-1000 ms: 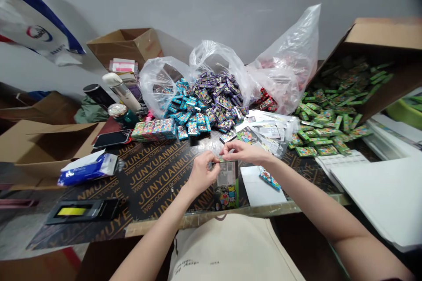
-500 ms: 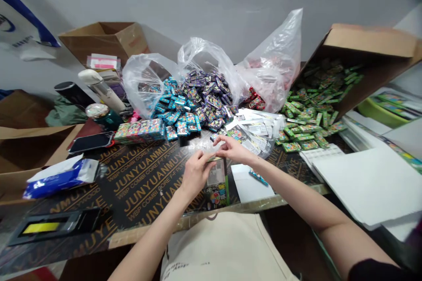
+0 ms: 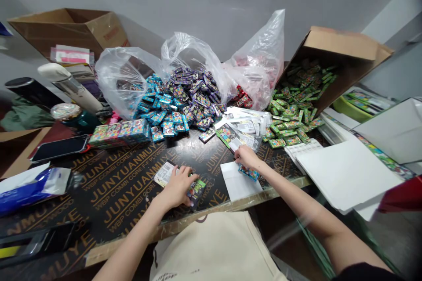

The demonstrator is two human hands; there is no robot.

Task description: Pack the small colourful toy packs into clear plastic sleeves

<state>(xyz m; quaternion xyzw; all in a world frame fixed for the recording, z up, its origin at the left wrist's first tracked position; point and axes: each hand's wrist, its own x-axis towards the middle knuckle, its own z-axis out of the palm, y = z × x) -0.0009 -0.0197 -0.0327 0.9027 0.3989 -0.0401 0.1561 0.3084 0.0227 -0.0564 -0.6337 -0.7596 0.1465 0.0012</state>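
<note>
at the lower centre of the frame, the left hand (image 3: 177, 186) lies over a printed packet (image 3: 197, 190) on the dark surface (image 3: 128, 193), grip half curled, fingers apart; whether it pinches the packet i cannot tell. right of that, the right hand (image 3: 246, 158) is at a blue pack (image 3: 249, 173) over a white sheet (image 3: 237, 188), grip bunched, its hold hidden.

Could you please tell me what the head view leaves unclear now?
Head view:
Middle of the printed card: hidden by the left hand.
Part of the blue packet: behind the right hand; grip unclear.
Left end of the black case: cut off by the left edge.
Small print on the card: too small to read.
</note>
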